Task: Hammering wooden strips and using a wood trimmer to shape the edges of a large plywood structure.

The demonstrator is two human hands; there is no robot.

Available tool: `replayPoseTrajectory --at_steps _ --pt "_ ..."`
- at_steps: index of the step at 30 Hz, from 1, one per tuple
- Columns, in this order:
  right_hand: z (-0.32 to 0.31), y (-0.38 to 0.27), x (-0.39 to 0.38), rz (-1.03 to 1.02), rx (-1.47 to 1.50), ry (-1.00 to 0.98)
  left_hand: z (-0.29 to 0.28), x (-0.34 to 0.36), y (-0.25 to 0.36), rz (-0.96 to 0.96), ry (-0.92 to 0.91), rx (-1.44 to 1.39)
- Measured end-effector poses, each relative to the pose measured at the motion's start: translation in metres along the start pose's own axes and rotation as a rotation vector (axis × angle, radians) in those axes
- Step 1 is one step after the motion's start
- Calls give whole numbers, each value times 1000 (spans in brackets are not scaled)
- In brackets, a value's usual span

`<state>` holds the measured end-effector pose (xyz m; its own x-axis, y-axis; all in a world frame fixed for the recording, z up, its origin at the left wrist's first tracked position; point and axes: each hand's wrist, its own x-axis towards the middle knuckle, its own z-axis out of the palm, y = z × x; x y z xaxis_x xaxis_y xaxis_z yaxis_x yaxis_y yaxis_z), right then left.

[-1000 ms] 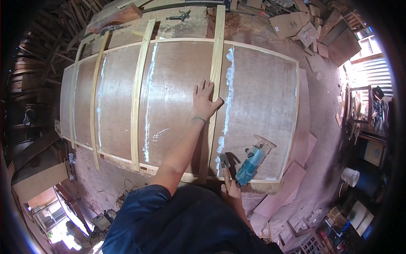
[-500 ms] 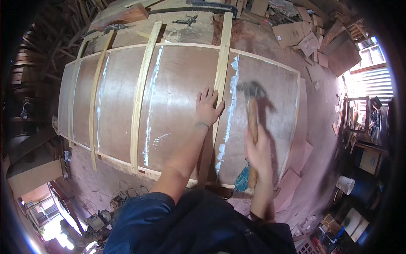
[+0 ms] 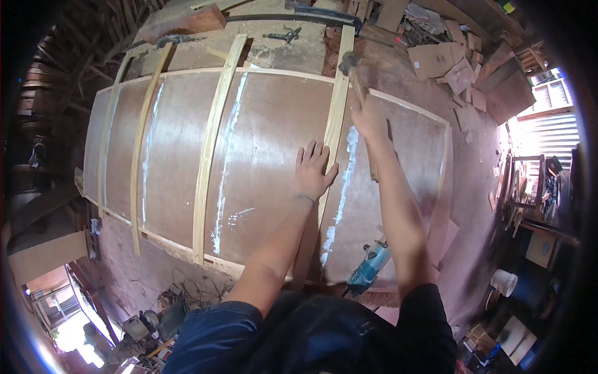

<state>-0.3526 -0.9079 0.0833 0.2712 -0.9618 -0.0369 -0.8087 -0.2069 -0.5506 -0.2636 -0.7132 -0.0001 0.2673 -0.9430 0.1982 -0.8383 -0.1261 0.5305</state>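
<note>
A long brown plywood panel (image 3: pixel 274 118) with a pale frame lies across the work surface. Several pale wooden slats (image 3: pixel 215 146) cross it, with white glue-like streaks (image 3: pixel 230 137) between them. My left hand (image 3: pixel 313 167) lies spread, its fingers against the rightmost slat (image 3: pixel 337 106). My right hand (image 3: pixel 370 123) is wrapped round the wooden handle of a hammer (image 3: pixel 357 86), reaching toward the far side. The hammer's dark head is at the far end of that slat; whether it touches the wood, I cannot tell. Beside my right forearm lies a teal power tool (image 3: pixel 369 269) on the panel.
Beyond the panel are a small dark metal tool (image 3: pixel 284 34), a long dark clamp (image 3: pixel 280 19) and a reddish wood block (image 3: pixel 187 23). Cardboard and wood scraps (image 3: pixel 436 61) pile up at the far right. A white bucket (image 3: pixel 503 282) stands at the right.
My right hand has carried the hammer forward, from above the panel's right part to the slat's far end. The power tool shows more fully now. My left hand stays against the slat.
</note>
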Motion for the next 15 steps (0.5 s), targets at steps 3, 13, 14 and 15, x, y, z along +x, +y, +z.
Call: replayPoseTrajectory --at_steps 3,13,14,15 --pt "2 -21 -18 4 97 64 -8 -2 -1 -41 -16 -9" --pt "6 -4 -19 43 114 84 -5 -3 -3 -18 3 -19" --pt "9 0 -19 45 111 82 -6 -1 -1 -16 9 -35" --pt "15 7 -19 58 34 36 -6 0 0 -14 15 -50"
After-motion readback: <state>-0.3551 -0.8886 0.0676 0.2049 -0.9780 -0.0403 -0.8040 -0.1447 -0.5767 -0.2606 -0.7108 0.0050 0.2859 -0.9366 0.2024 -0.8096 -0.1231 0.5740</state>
